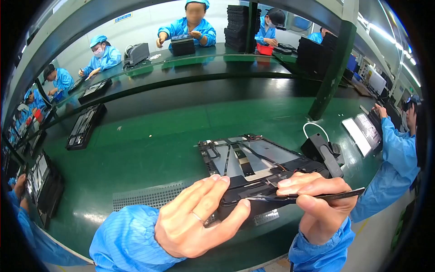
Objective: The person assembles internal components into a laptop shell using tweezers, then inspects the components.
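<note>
Closest to my camera is the left sleeve (pixel 131 240), blue and faintly striped, with the left hand (pixel 195 220) reaching from it, fingers loosely spread and pressing the near left corner of an opened device (pixel 267 158). I can read no lettering there; a sign (pixel 123 17) on the far wall is too small for me. The device lies ahead of both hands over the green table (pixel 158 136), its grey metal plates crossed by black cables and a gold-marked ribbon, inside a dark frame. The right hand (pixel 324 199) pinches a slim dark tool (pixel 333 196) between thumb and fingers; I cannot tell whether its tip, beside the left thumb, touches anything. The left hand partly covers a perforated sheet (pixel 149 195), and the hands hide the device's near edge.
</note>
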Demonstrator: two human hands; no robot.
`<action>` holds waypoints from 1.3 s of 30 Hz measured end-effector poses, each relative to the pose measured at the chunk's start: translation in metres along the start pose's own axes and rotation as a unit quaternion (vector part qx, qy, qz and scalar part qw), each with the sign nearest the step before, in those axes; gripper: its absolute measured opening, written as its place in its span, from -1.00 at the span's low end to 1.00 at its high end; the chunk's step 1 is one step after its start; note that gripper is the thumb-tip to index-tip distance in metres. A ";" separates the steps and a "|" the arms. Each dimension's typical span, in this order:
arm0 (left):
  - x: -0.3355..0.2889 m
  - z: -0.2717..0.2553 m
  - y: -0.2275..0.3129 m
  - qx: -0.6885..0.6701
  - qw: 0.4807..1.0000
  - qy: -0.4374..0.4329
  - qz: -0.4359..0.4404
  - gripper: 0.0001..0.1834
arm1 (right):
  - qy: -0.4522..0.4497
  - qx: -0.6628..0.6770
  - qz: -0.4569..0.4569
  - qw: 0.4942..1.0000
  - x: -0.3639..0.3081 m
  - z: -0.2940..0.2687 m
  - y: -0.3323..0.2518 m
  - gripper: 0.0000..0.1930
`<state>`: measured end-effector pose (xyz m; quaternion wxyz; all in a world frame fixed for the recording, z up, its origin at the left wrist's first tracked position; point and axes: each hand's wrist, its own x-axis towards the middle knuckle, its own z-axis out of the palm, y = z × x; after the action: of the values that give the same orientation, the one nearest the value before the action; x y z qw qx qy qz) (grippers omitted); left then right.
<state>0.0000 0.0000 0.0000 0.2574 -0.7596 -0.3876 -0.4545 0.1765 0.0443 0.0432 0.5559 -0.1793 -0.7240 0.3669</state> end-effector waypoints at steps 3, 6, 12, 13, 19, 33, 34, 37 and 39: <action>0.000 -0.001 -0.002 0.003 1.000 -0.012 0.012 -0.70 | 0.009 0.024 -0.070 0.997 0.004 -0.008 0.004 -0.80; 0.011 0.002 0.002 -0.005 0.999 -0.017 0.041 -0.69 | 0.039 -0.095 -0.161 0.982 -0.002 -0.015 0.006 -0.69; 0.038 0.018 0.022 0.040 0.997 0.006 0.067 -0.65 | 0.089 -0.193 -0.217 0.953 0.016 -0.001 0.035 -0.77; 0.037 0.018 0.018 -0.010 1.000 -0.006 0.027 -0.52 | 0.118 -0.156 -0.220 0.956 0.021 0.000 0.037 -0.83; -0.009 0.025 -0.044 0.114 0.975 -0.129 -0.140 -0.26 | 0.273 -0.032 -0.177 0.945 0.058 -0.025 0.038 -0.90; 0.043 -0.031 -0.056 0.261 0.963 -0.065 0.022 -0.42 | 0.201 0.184 -0.173 0.946 0.120 -0.063 0.055 -0.78; 0.043 -0.038 -0.055 0.286 0.956 -0.068 0.023 -0.42 | 0.203 0.209 -0.136 0.947 0.129 -0.061 0.062 -0.78; 0.048 -0.042 -0.048 0.334 0.939 -0.065 0.048 -0.53 | 0.131 0.221 -0.042 0.965 0.143 -0.064 0.076 -0.79; 0.048 -0.036 -0.050 0.326 0.940 -0.048 0.086 -0.58 | 0.079 0.206 0.018 0.975 0.149 -0.077 0.065 -0.78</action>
<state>-0.0450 0.0187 0.0613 0.5102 -0.6856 -0.4593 -0.2421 0.1918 0.2128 0.1042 0.6297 -0.1023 -0.5836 0.5024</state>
